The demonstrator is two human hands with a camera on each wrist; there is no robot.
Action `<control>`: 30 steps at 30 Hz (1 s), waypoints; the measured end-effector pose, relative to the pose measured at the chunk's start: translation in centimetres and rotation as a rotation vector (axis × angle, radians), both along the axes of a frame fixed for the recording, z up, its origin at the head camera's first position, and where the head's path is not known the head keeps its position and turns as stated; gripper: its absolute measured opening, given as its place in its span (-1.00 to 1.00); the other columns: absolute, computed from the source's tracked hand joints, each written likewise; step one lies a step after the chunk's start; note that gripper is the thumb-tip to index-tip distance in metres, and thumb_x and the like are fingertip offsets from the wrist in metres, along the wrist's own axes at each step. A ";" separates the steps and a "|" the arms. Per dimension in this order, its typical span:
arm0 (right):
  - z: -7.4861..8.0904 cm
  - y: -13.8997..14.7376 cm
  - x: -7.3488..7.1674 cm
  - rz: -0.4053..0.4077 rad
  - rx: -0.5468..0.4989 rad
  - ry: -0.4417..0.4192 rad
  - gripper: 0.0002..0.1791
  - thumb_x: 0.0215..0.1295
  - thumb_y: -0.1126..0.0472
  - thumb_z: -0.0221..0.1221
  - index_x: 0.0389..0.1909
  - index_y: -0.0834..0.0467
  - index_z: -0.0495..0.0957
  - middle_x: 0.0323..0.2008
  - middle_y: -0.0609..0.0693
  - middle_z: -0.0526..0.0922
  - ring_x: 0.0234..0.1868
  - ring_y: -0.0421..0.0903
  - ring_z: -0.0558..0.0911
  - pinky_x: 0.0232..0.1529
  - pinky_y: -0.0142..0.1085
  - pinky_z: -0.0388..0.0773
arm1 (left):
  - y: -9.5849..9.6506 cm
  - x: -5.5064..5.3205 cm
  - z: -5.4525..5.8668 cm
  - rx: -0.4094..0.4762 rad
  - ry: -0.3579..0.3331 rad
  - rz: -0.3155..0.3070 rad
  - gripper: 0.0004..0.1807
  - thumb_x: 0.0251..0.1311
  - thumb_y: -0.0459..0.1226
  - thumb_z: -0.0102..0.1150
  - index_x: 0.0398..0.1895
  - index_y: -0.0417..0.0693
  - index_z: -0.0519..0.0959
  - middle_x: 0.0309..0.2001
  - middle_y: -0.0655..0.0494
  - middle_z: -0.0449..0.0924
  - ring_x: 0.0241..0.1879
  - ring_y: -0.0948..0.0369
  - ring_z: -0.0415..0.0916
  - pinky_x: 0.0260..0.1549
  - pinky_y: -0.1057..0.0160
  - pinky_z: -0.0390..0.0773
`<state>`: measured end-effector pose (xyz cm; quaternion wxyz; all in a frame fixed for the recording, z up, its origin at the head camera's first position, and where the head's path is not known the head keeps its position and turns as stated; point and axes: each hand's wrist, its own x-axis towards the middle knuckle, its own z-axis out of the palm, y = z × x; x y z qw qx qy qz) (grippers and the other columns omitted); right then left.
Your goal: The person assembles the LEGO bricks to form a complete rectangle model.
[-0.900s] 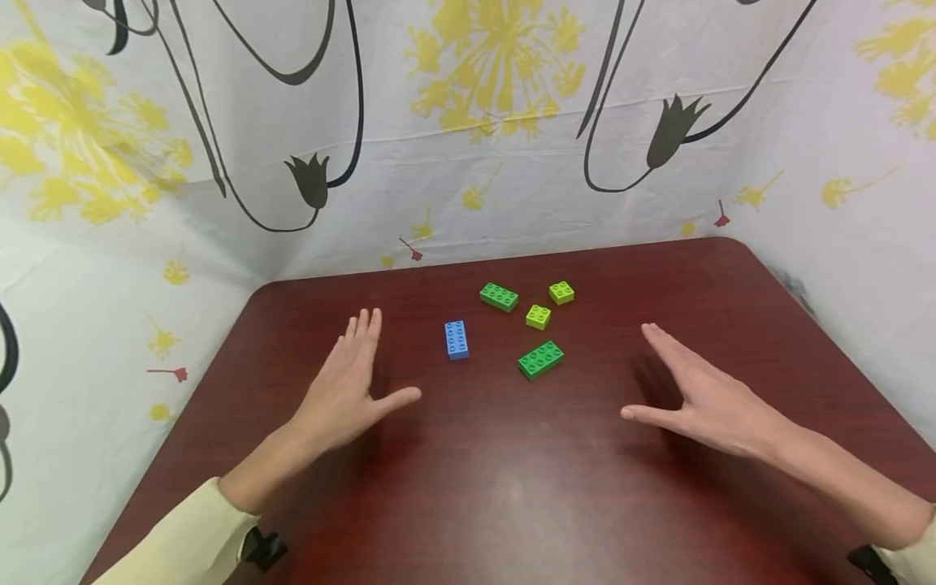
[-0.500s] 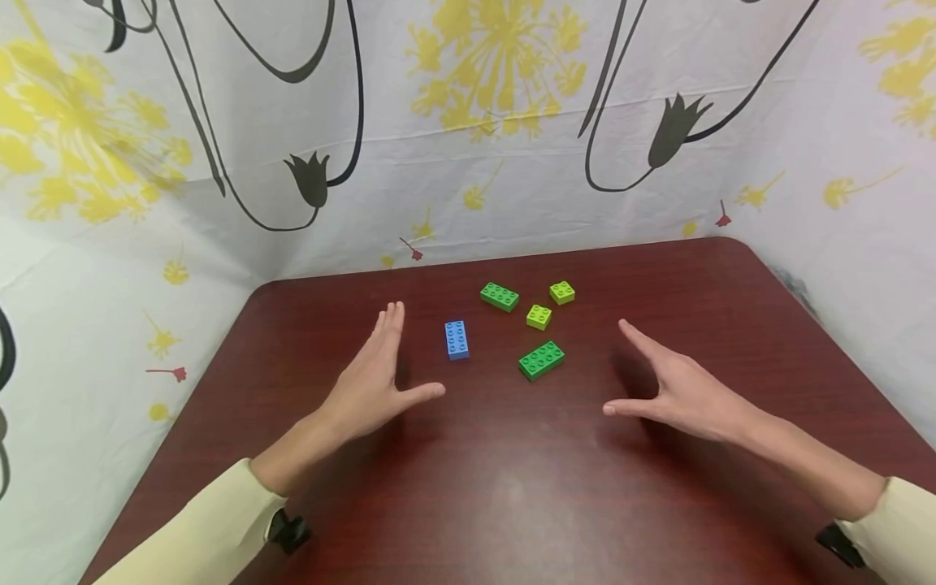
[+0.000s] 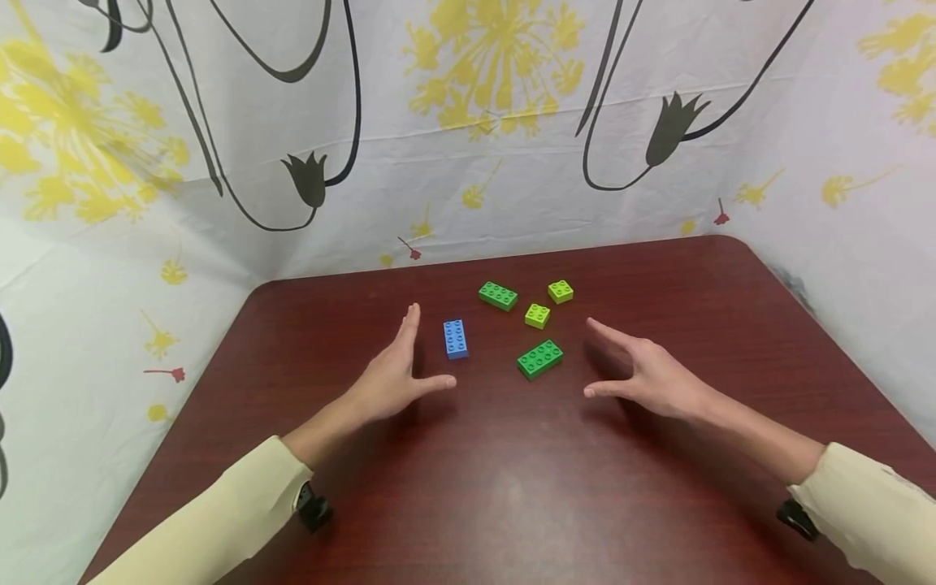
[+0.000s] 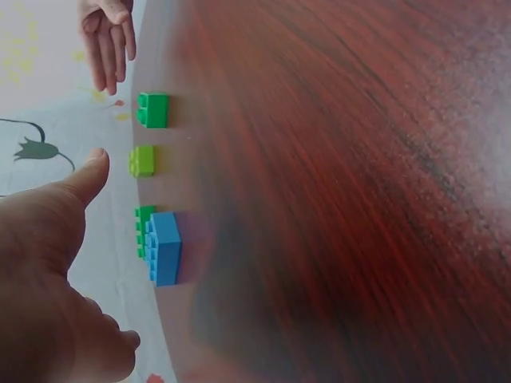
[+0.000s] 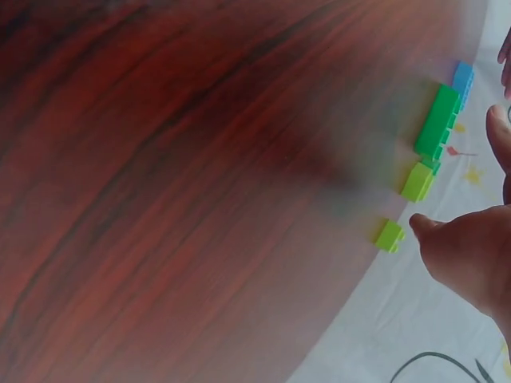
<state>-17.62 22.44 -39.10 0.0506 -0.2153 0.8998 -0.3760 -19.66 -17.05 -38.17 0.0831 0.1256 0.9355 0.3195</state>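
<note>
Just left of the blue building brick [image 3: 456,340], my left hand [image 3: 391,378] hovers with fingers straight and thumb spread, holding nothing. On the other side, my right hand [image 3: 658,378] is held over the table with thumb and fingers apart, nearest the front green brick [image 3: 540,360]. Behind lie a second green brick [image 3: 499,296] and two small lime bricks, one nearer [image 3: 537,316] and one farther [image 3: 561,292]. All the bricks lie apart, studs up. In the left wrist view, the blue brick [image 4: 164,249] partly covers a green one.
The dark red-brown table [image 3: 497,487] has rounded far corners. A white cloth [image 3: 453,195] printed with yellow and grey flowers hangs behind it and at both sides. Both forearms wear pale sleeves, with a black device [image 3: 313,508] under the left cuff.
Both hands have moved inward over the table, the left to the right and the right to the left, closer to the bricks. The bricks have stayed in place.
</note>
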 end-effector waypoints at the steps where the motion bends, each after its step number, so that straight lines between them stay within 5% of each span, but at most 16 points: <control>1: -0.1 -0.1 -0.2 0.007 -0.016 -0.009 0.16 0.21 -0.03 0.56 0.68 0.23 0.10 0.61 0.24 0.22 0.58 0.26 0.28 0.41 0.22 0.37 | 0.1 -0.1 -0.1 0.004 -0.013 0.005 0.39 0.23 0.10 0.52 0.76 0.06 -0.38 0.75 0.13 -0.35 0.70 0.08 -0.21 0.56 -0.09 0.09; 9: -0.5 -1.3 -1.7 0.074 -0.162 -0.088 0.04 0.29 0.20 0.51 0.65 0.29 0.13 0.60 0.29 0.21 0.56 0.25 0.30 0.37 0.08 0.40 | 0.7 -1.5 -1.2 0.016 -0.077 0.032 0.34 0.28 0.07 0.49 0.76 0.07 -0.36 0.74 0.02 -0.17 0.68 -0.02 -0.08 0.56 -0.15 0.10; 30: -1.8 -3.5 -4.8 0.087 -0.161 -0.112 -0.14 0.31 0.33 0.47 0.56 0.37 0.29 0.52 0.32 0.36 0.49 0.25 0.41 0.38 0.09 0.45 | 3.4 -2.5 -3.5 -0.106 -0.056 0.111 0.14 0.38 0.11 0.37 0.73 -0.21 -0.09 0.67 -0.16 0.07 0.60 -0.11 0.15 0.53 -0.13 0.20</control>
